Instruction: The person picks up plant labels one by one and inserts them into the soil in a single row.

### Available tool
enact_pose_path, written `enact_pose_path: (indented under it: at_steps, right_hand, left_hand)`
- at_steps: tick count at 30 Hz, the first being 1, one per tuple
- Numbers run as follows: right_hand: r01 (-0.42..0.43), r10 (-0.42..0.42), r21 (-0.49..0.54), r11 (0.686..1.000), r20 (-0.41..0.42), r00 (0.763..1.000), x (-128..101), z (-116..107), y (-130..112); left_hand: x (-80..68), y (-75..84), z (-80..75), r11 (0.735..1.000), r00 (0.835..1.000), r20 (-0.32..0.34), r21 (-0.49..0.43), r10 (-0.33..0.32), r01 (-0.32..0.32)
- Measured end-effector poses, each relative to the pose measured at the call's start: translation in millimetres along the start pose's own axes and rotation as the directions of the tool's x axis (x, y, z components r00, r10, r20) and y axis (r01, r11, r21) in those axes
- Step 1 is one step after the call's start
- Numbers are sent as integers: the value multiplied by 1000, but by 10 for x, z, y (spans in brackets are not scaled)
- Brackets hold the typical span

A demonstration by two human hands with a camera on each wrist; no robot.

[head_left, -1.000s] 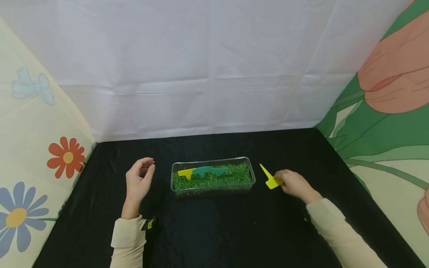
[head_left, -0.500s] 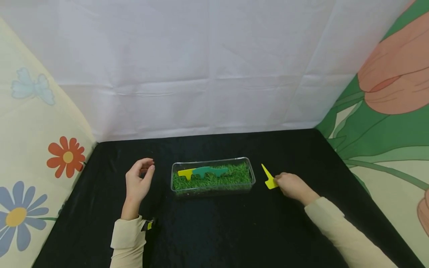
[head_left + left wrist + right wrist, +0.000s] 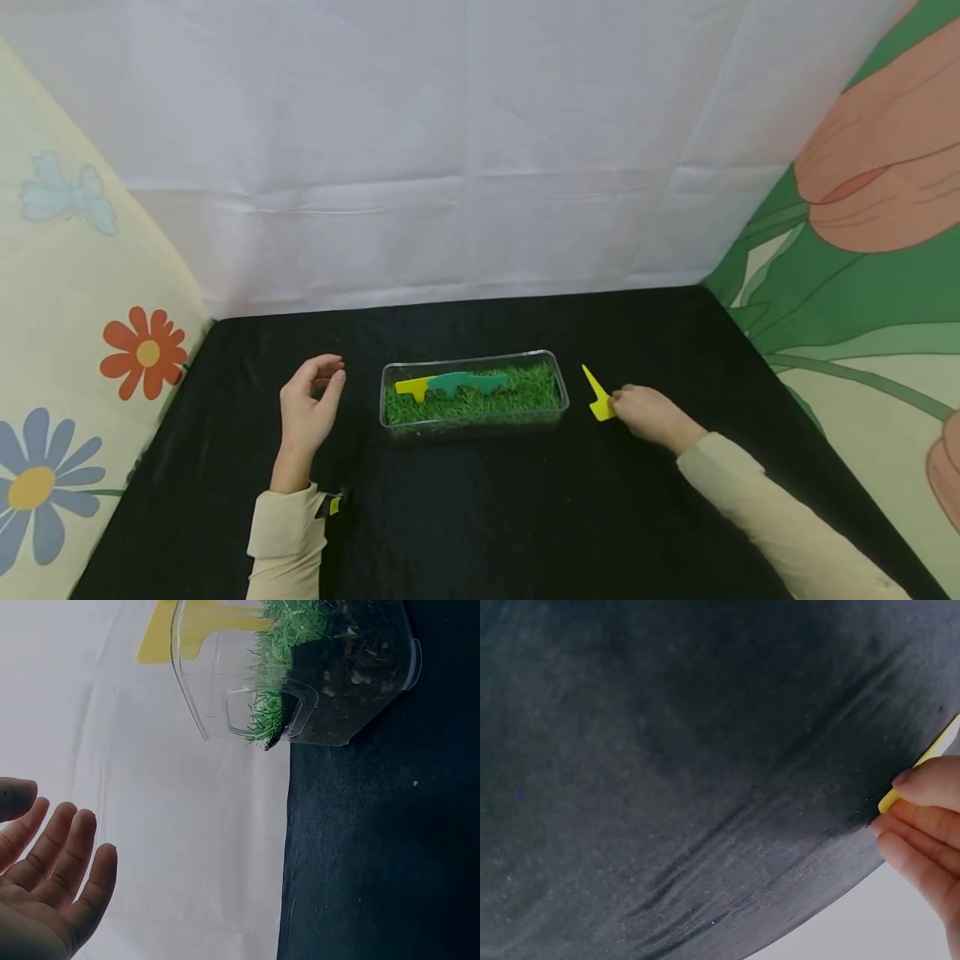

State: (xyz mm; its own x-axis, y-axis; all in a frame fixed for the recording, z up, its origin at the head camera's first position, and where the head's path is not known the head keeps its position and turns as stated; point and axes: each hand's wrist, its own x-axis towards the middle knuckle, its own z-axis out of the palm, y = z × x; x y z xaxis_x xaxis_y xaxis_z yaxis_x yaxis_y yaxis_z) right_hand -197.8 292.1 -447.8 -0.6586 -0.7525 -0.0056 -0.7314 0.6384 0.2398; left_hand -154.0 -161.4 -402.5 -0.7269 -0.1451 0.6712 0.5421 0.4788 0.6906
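Note:
A clear plastic container (image 3: pixel 472 421) with grass growing from dark soil stands mid-table. Yellow (image 3: pixel 411 388) and teal (image 3: pixel 467 382) plant labels stand in the grass, the teal one overlapping the yellow. To the container's right, my right hand (image 3: pixel 649 414) pinches another yellow plant label (image 3: pixel 600 400) by its wide end, between thumb and fingers; its pointed tip is directed up and leftward in the head view. On the container's left, apart from it, my left hand (image 3: pixel 309 404) holds nothing, its fingers relaxed. In the left wrist view that hand (image 3: pixel 56 877) appears with spread fingers.
A black cloth (image 3: pixel 480 508) covers the table. Behind it hangs a white curtain (image 3: pixel 465 167). Floral cloths (image 3: pixel 67 275) rise along both sides. A small dark device with a yellow patch (image 3: pixel 334 503) sits at the left wrist.
The right hand has shifted slightly left and down, and its grip on the yellow label has adjusted a little. The left hand and the container stay in place.

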Motion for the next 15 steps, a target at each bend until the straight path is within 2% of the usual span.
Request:
enact_pose_path:
  at_steps: [15]
  right_hand:
    - [-63,63,-7,998,-12,998,-7,36,-33]
  left_hand:
    - [-7,27,1,1000,1000,6,22,-3,3]
